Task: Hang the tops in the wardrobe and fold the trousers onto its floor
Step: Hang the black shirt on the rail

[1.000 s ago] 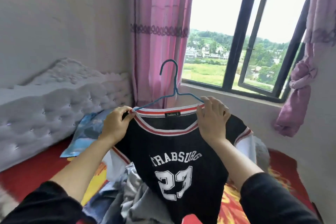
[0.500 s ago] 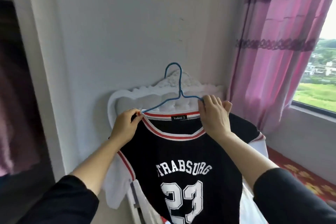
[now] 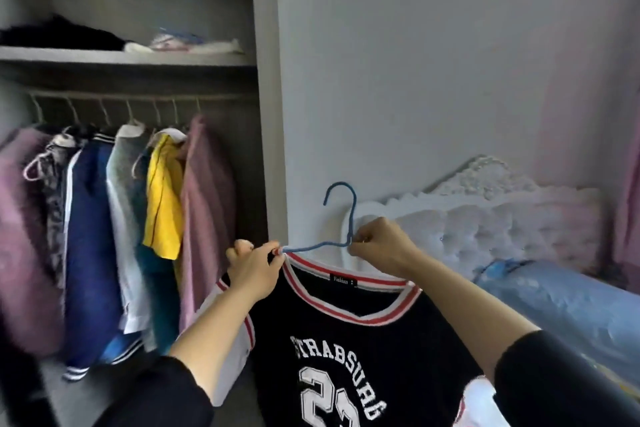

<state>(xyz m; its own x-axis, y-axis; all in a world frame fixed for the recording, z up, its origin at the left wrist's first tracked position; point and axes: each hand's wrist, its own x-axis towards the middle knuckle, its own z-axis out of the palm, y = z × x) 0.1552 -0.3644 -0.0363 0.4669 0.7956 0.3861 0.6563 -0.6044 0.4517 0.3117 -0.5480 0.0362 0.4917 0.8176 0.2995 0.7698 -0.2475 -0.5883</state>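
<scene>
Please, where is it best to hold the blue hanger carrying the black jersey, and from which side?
Pinch the hanger at its neck, just below the hook, coming from the right as the right hand does. The hook opens leftward toward the rail, so this grip leaves it free.

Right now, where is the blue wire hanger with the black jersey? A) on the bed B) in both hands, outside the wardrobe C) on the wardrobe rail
B: left hand pinches an end of the blue wire hanger, the right hand its neck, against the grey wall.
</scene>
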